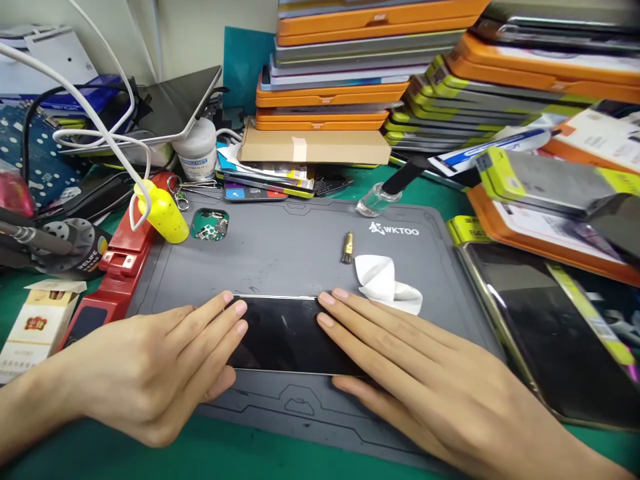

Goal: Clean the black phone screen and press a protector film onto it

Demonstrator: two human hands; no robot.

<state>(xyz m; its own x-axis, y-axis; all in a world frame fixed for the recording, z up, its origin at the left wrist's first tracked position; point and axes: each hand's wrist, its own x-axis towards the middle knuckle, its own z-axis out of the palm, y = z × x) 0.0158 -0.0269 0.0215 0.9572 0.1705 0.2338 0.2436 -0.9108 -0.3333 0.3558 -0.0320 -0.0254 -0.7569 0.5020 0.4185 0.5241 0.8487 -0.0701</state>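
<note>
A smartphone (285,333) with a dark, glossy screen lies flat and crosswise on the grey work mat (280,257). My left hand (155,363) grips its left end, fingertips on the glass near the far edge and thumb at the near side. Over the right end rests my right hand (425,380), its fingers pressed together on the glass and the thumb along the near edge. Both ends of the phone are hidden under the hands. Just beyond my right fingers sits a crumpled white wipe (383,277), with a small brass-coloured brush head (347,247) beside it.
A glass bottle with a black cap (373,200) stands at the mat's far right. Far left are a yellow bottle (167,213) and small metal parts (211,225). Orange cases (325,93) are stacked behind; a larger dark-screened device (540,320) lies right. A cigarette box (37,327) is left.
</note>
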